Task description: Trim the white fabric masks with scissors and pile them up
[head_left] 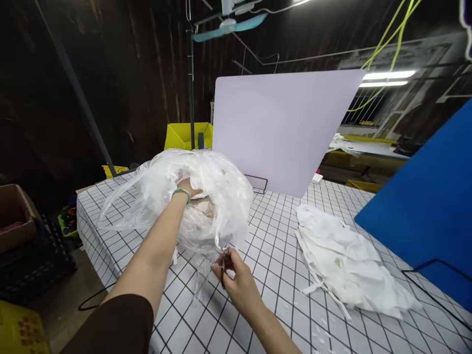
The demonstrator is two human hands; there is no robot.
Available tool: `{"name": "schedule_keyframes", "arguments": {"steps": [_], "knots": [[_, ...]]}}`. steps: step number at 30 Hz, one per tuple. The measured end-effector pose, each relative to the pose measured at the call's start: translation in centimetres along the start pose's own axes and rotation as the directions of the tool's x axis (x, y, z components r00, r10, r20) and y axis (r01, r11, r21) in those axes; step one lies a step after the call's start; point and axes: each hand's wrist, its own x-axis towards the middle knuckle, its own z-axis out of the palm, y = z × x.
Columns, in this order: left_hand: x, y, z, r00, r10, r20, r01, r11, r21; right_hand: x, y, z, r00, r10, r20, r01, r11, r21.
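Note:
A large clear plastic bag (228, 196) lies bunched up on the table, with white material and something beige (206, 206) showing through its mouth. My left hand (189, 187), a green band at its wrist, reaches into the bag. Its thumb is stretched out to the right, while the other fingers are mostly hidden by plastic and white material. Just below the bag's near edge, my right hand (236, 275) is closed around a small pair of scissors (222, 275) with dark reddish handles. The scissors' tips point up towards a twisted strip of plastic.
White cloth pieces with straps (342, 260) are piled on the right of the grid-patterned table (280, 236). A pale lilac panel (280, 128) stands behind the bag, a blue panel (427, 216) at right. Small white scraps lie near the front. A cardboard box (18, 216) is at left.

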Motion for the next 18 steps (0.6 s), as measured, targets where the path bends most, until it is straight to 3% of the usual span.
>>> {"name": "schedule_keyframes", "arguments": {"steps": [4,7,10,12,15,18], "knots": [[-1.7,1.4,-0.2,0.998,0.028,-0.052,-0.032,0.997,-0.069,-0.5,0.1,-0.8,1.000,0.019,-0.015,-0.019,1.000,0.024],[-6.3,2.1,-1.2,0.991,0.080,-0.107,-0.094,0.986,-0.135,-1.0,0.1,-2.0,0.993,0.059,-0.105,-0.050,0.995,0.090],[-13.7,2.1,-2.1,0.978,0.121,-0.169,-0.155,0.966,-0.206,-1.5,0.1,-3.1,0.962,0.113,-0.249,-0.053,0.971,0.235],[-19.7,2.1,-1.6,0.971,0.166,-0.170,-0.207,0.942,-0.264,-1.9,0.3,-3.7,0.936,0.173,-0.305,-0.070,0.944,0.322],[-29.0,2.9,1.0,0.949,0.274,-0.156,-0.316,0.827,-0.465,-3.0,1.4,-4.5,0.906,0.270,-0.324,-0.145,0.921,0.361],[-37.0,4.5,3.8,0.910,0.413,0.026,-0.325,0.752,-0.574,-4.8,3.1,-5.1,0.875,0.337,-0.348,-0.216,0.915,0.342]]}}
